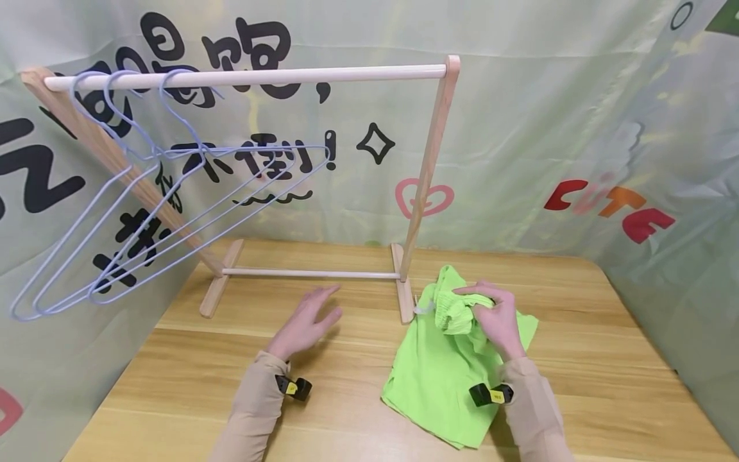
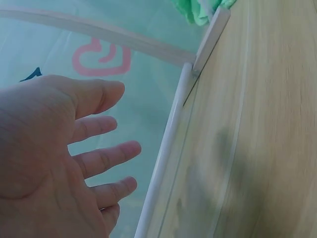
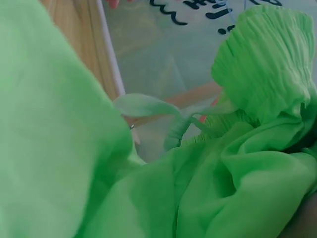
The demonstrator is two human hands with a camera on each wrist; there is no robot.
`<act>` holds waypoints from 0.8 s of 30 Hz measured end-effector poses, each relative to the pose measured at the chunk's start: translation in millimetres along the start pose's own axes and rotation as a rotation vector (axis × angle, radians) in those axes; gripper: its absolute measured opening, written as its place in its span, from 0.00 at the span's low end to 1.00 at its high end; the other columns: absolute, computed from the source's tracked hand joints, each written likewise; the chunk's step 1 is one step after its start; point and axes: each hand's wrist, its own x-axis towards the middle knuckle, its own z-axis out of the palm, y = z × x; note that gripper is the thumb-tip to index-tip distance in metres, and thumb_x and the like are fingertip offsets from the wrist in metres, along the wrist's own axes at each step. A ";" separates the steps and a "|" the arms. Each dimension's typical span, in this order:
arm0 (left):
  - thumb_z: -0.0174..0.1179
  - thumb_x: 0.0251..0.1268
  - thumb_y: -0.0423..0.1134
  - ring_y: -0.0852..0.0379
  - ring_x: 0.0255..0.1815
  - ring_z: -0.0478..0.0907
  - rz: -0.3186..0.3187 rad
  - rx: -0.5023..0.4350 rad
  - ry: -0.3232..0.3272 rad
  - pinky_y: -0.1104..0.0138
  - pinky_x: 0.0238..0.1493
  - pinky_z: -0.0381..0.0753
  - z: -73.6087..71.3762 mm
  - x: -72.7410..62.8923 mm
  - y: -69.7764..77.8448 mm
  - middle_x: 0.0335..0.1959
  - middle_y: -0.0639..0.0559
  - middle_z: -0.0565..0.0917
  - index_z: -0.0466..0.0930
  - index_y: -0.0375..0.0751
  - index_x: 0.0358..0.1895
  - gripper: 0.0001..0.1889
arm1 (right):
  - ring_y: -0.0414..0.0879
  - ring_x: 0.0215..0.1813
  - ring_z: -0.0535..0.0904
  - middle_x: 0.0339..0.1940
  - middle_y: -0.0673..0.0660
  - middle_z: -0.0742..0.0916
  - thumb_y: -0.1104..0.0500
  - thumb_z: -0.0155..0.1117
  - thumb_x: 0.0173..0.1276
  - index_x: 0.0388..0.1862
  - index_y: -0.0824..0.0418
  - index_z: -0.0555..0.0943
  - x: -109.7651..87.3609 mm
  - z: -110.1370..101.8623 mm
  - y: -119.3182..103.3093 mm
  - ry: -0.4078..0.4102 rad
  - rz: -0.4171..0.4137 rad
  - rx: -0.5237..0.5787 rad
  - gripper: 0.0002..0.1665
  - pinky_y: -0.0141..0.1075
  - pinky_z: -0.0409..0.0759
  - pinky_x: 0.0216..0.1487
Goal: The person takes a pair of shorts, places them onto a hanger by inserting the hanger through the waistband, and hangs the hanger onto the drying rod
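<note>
My right hand (image 1: 498, 321) grips the bunched upper part of a bright green garment (image 1: 439, 378) with a gathered elastic band (image 1: 453, 314). Its lower part lies spread on the table. Seen from the right wrist, the gathered band (image 3: 267, 59) stands up beside loose folds, and a pale ribbon-like strip (image 3: 148, 105) loops out; the fingers are mostly hidden behind the cloth. To the left, my left hand (image 1: 306, 324) hovers above the table with nothing in it. The left wrist view shows that hand (image 2: 54, 153) with its fingers apart and loosely extended.
A wooden rack with a white top rail (image 1: 346, 74) stands at the back of the table (image 1: 346, 410). Three lilac wire hangers (image 1: 199, 151) hang at its left end. The rack's right foot (image 1: 404, 295) is close beside the garment. Printed cloth (image 1: 519, 128) forms a backdrop.
</note>
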 end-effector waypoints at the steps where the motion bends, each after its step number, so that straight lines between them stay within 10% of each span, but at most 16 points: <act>1: 0.50 0.79 0.45 0.30 0.81 0.49 0.002 -0.007 0.002 0.35 0.80 0.41 0.5 0.0 1.2 0.79 0.35 0.61 0.56 0.38 0.78 0.31 | 0.60 0.77 0.67 0.37 0.36 0.89 0.83 0.45 0.45 0.44 0.73 0.86 -0.2 0.5 -2.0 0.018 -0.007 0.021 0.30 0.58 0.59 0.80; 4: 0.50 0.79 0.45 0.31 0.82 0.49 0.004 -0.021 0.005 0.35 0.80 0.41 1.7 0.3 4.7 0.79 0.36 0.60 0.55 0.40 0.79 0.31 | 0.48 0.49 0.80 0.26 0.41 0.84 0.85 0.43 0.43 0.38 0.74 0.87 -1.2 2.4 -8.0 0.090 -0.050 0.101 0.29 0.36 0.78 0.59; 8: 0.51 0.79 0.46 0.33 0.82 0.49 0.011 -0.027 0.002 0.38 0.81 0.41 2.8 0.4 9.6 0.80 0.37 0.60 0.54 0.42 0.79 0.32 | 0.42 0.27 0.69 0.19 0.50 0.80 0.86 0.42 0.41 0.30 0.75 0.87 -2.1 3.8 -14.0 0.161 -0.156 0.273 0.28 0.26 0.70 0.28; 24: 0.50 0.79 0.48 0.36 0.82 0.50 0.077 -0.095 -0.011 0.37 0.81 0.42 9.1 3.0 21.1 0.82 0.41 0.55 0.48 0.46 0.82 0.35 | 0.46 0.28 0.75 0.22 0.54 0.83 0.91 0.37 0.52 0.25 0.79 0.83 -7.2 16.9 -35.6 0.098 -0.511 0.921 0.26 0.30 0.76 0.33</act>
